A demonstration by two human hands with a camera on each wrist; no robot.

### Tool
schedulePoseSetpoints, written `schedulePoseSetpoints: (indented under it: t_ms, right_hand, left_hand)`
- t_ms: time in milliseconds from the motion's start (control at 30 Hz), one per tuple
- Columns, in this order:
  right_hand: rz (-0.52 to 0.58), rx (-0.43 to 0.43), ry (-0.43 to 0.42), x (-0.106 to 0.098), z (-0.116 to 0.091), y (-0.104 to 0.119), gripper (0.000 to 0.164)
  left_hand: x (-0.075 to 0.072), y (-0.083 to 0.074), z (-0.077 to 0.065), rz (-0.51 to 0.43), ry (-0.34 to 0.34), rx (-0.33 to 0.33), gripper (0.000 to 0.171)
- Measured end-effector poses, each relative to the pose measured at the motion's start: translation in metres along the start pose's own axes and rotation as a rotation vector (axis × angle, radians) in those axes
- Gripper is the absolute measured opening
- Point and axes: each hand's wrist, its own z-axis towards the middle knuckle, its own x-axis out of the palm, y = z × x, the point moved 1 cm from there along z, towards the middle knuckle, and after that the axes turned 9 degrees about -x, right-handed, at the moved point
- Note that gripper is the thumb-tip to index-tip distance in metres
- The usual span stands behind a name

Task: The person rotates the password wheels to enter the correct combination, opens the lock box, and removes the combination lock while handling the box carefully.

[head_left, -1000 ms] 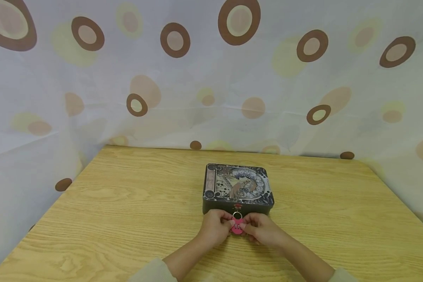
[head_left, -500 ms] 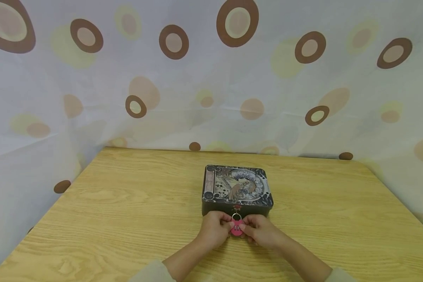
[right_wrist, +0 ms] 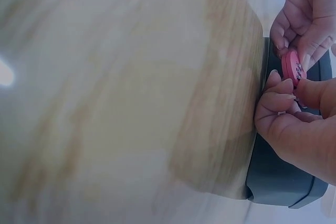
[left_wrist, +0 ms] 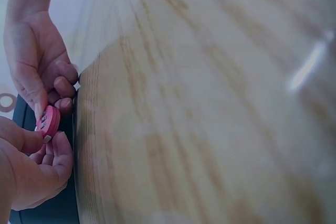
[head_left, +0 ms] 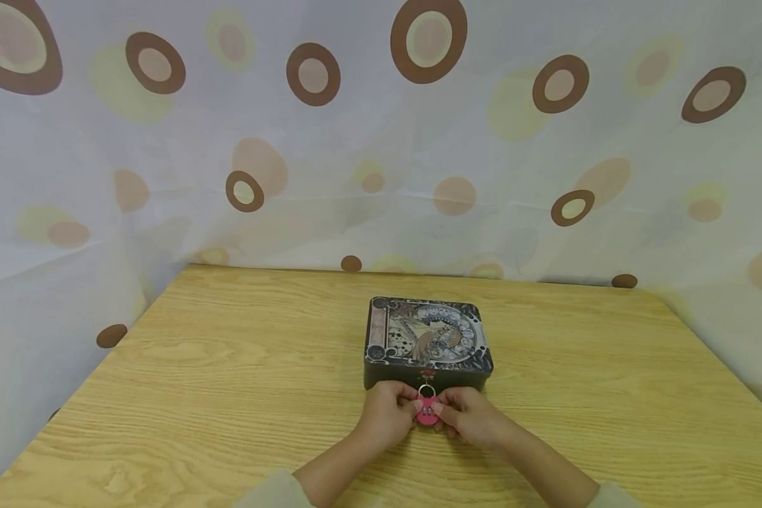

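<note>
the left hand [head_left: 386, 415] pinches one side of a pink padlock [head_left: 427, 420] between thumb and fingers, and the right hand [head_left: 473, 418] pinches the opposite side in the same way, the thumbs lying on its face near what look like small dials [head_left: 427, 410], too small to read. the padlock is at the front of a dark box [head_left: 377, 372], on the side toward the person, its metal shackle [head_left: 427, 389] rising to the red clasp [head_left: 427, 374]; whether the shackle is locked cannot be told. i would judge the padlock light, hard and fairly sturdy, its rounded body perhaps a little slippery, so the side rims are the place to grip, with thumb tips free for the dials and no hard tug on the clasp. the box, likely thin stiff metal and light enough to slide if pulled, lies flat with its picture lid down, about midway between the left and right edges of the wooden worktop [head_left: 241, 339] and apart from its far edge. beyond that edge hangs a pale cloth [head_left: 355, 141] with brown rings and spots.
</note>
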Motion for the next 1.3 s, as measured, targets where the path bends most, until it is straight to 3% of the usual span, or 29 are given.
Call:
schedulePoseSetpoints:
  t_ms: [467,1300]
  right_hand:
    - [0.015,0.009,0.001,0.0002,0.0000,-0.0008,0.025]
    - [0.028,0.020,-0.005,-0.0011,-0.0028,0.0032,0.019]
  left_hand:
    - [0.0001,0.0009,0.0009,-0.012,-0.001,0.020,0.008]
    - [-0.0014,-0.0028,-0.0019,-0.039,0.020,-0.016,0.008]
